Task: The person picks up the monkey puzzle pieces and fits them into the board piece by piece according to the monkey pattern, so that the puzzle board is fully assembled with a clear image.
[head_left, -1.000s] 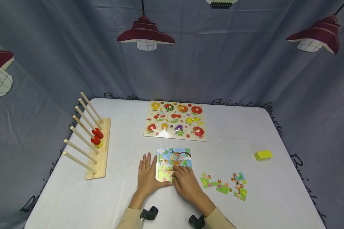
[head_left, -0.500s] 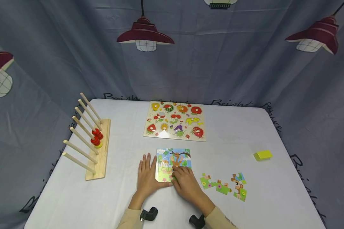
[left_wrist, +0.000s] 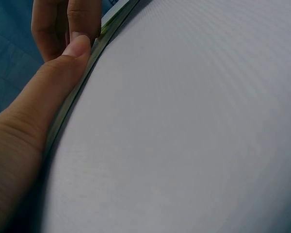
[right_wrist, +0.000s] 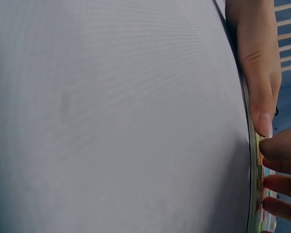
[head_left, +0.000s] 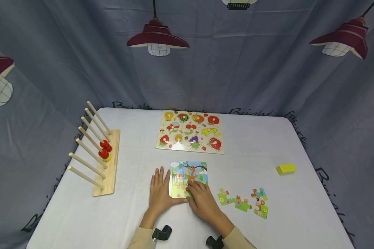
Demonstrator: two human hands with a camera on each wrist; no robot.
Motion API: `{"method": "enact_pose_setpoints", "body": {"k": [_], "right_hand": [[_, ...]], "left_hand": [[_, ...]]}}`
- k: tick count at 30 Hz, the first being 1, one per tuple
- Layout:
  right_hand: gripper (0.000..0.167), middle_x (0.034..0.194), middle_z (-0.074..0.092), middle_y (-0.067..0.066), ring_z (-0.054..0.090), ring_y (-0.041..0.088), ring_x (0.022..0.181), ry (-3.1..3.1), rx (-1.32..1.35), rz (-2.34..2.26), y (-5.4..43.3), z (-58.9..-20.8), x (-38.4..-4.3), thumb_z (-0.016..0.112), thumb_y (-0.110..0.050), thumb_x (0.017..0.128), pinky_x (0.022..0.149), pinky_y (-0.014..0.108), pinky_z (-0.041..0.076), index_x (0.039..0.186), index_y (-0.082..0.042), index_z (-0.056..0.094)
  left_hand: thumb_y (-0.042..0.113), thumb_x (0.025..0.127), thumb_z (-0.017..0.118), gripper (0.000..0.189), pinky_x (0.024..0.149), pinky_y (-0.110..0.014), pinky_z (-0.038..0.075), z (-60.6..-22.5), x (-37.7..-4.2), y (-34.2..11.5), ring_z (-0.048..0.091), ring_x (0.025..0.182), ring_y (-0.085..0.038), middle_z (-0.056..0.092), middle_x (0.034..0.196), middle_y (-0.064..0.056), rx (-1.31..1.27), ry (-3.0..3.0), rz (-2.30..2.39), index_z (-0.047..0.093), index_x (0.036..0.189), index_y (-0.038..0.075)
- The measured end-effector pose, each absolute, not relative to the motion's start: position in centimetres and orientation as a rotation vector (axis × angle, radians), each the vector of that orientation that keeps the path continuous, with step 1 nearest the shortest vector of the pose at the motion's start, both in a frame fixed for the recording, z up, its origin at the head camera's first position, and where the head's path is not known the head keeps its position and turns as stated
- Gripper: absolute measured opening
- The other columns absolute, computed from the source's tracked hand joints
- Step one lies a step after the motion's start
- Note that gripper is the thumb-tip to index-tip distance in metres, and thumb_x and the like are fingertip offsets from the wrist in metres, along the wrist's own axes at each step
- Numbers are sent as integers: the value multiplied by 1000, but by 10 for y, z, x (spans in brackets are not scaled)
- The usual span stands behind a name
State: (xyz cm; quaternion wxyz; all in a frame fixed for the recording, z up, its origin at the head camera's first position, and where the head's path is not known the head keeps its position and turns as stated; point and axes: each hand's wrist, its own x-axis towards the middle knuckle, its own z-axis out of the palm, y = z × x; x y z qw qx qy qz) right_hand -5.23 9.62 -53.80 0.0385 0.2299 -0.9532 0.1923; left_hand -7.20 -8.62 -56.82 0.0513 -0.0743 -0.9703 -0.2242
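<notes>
A small jigsaw puzzle (head_left: 197,169) with an animal on a branch lies in its tray at the front middle of the table. My left hand (head_left: 159,195) lies flat along the tray's left side, fingers straight, thumb stretched along the near edge. My right hand (head_left: 202,200) covers the puzzle's lower right part, its bent fingertips (right_wrist: 265,182) resting on the surface. Whatever lies beneath that palm is hidden. In the right wrist view the two thumbs almost meet at the tray's near edge. To the right, several loose jigsaw pieces (head_left: 243,204) lie on the table.
A wooden fruit peg puzzle (head_left: 190,131) lies behind the jigsaw. On the left stands a wooden rack (head_left: 112,173) with slanting pegs and a few red and yellow rings (head_left: 104,153). A yellow block (head_left: 285,168) sits at the right. A grey curtain surrounds the table.
The right fingertips shift very slightly left and toward the near edge over the puzzle. The left hand and the loose pieces stay where they were.
</notes>
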Motion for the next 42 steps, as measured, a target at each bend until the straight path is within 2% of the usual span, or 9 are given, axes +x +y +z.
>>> {"method": "enact_pose_setpoints", "body": {"k": [10,17,23,27,31,37,42], "right_hand": [[27,131,52,8,47,25,121,-2895,684,691,98,-534,-53,63,-21,83,98,47,38,109,-14,62],[21,120,58,7,52,22,112,-2824,557,751,110,-534,-55,60,-11,83,94,45,40,104,-15,64],[19,108,61,4,55,20,104,-2756,383,800,132,-534,-60,61,-10,81,90,40,43,99,-12,65],[17,102,61,4,56,21,100,-2721,245,842,155,-535,-61,62,-9,81,85,39,43,97,-11,65],[16,98,61,7,56,24,95,-2662,76,905,183,-537,-60,62,-8,81,81,40,43,97,-8,65],[14,87,61,10,54,20,80,-2543,-205,930,229,-535,-59,58,-5,83,70,32,39,95,-3,66],[19,85,61,13,55,22,78,-2537,-470,867,261,-530,-54,52,-9,87,64,28,36,99,-1,64]], "left_hand": [[79,43,66,130,113,-46,8,-567,-72,-86,7,141,-34,16,150,-20,-226,-2950,-699,28,142,4],[77,42,69,129,112,-48,9,-566,-72,-86,9,140,-35,17,150,-21,-216,-2919,-745,30,141,3],[76,41,70,129,112,-48,8,-566,-73,-86,9,140,-36,17,150,-21,-210,-2917,-764,30,141,3],[77,42,69,130,113,-47,4,-566,-73,-86,4,141,-34,14,151,-20,-203,-2957,-775,27,142,5],[77,42,69,130,113,-48,5,-567,-73,-86,4,141,-35,14,151,-20,-206,-2960,-769,26,142,5],[78,43,68,129,113,-48,6,-567,-72,-86,5,141,-34,15,151,-20,-211,-2951,-762,27,142,6],[76,42,70,128,111,-51,10,-567,-72,-85,10,139,-38,19,149,-22,-227,-2906,-750,31,140,4]]}}
